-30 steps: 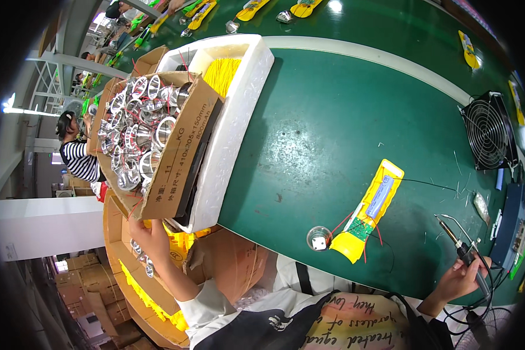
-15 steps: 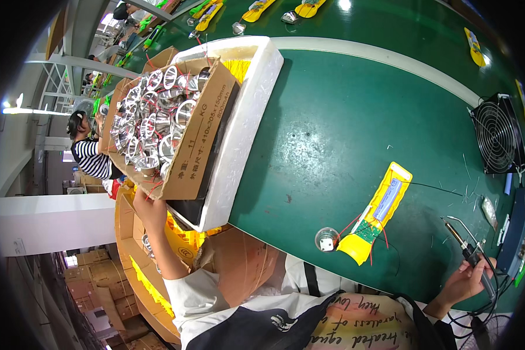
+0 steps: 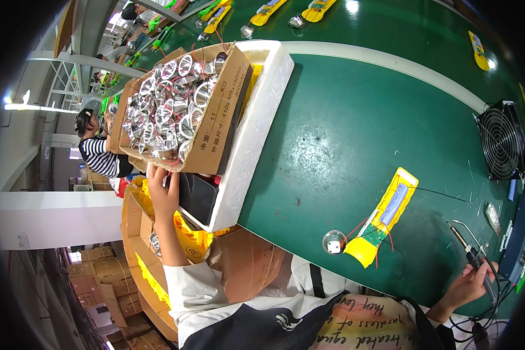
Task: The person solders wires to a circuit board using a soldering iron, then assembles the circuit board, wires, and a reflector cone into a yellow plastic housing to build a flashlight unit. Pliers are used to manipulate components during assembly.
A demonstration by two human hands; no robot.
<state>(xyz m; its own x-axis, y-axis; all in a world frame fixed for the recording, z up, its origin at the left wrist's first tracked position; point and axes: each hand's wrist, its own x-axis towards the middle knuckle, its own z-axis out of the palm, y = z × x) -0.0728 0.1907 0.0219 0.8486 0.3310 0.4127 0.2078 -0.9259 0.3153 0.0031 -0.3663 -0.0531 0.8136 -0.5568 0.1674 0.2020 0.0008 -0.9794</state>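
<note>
Two bare hands are apart: the left hand [image 3: 162, 195] is at left of centre, its fingers at the lower edge of an open cardboard box [image 3: 219, 125], while the right hand [image 3: 471, 286], at lower right, is wrapped around the handle of a soldering iron [image 3: 473, 261], its tip pointing up and to the left, clear of any part. Whether the left fingers are clenched on the cardboard or merely press against it, I cannot tell. Judging by that contact, the step in hand seems to be steadying or shifting the box; moving it further would call for even support, because its contents look loose, and for keeping the hot end of the iron away. The box sits in the upper left of the frame, overlapping a white foam box [image 3: 261, 125], with a black object [image 3: 197, 201] partly showing beneath. Brown and printed on its side, it is heaped with shiny silver reflector cups [image 3: 168, 109], tipped every which way, thin red wires trailing among them and over the rim. Right of centre, on the green bench [image 3: 326, 134], lies a yellow casing [image 3: 361, 253] with a blue cell [image 3: 395, 204] and a green circuit board [image 3: 372, 234]; one clear-rimmed cup [image 3: 333, 244] is just beside its lower end.
</note>
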